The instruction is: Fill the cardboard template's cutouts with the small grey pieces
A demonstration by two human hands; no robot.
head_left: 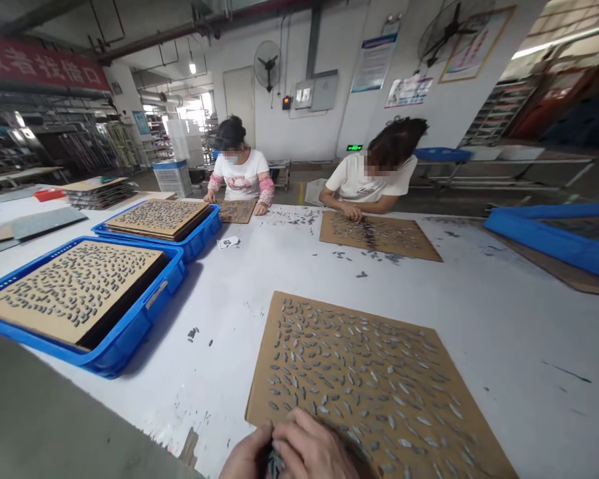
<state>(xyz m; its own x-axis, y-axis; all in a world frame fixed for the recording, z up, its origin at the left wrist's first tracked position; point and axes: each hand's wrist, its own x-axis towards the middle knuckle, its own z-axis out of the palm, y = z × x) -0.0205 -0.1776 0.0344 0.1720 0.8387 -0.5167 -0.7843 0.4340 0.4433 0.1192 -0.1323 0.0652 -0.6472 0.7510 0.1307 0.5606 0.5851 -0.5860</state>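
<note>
At the bottom of the view, my left hand [248,456] is closed around a small handful of dark grey leaf-shaped pieces [275,464]. My right hand [313,447] is bent over the same handful, its fingers curled against the left thumb. What its fingertips pinch, if anything, is hidden. Both hands are at the near left edge of a brown cardboard sheet [263,372]. Many similar grey pieces lie spaced in rows over that sheet. My right hand covers part of its near edge.
To the left, two blue trays [172,283] hold stacked cardboard sheets covered with grey pieces. Across the white table [229,279], two people sit with their hands at their own cardboard sheets [419,243]. A few loose pieces [192,334] lie nearby. Another blue tray [544,233] stands right.
</note>
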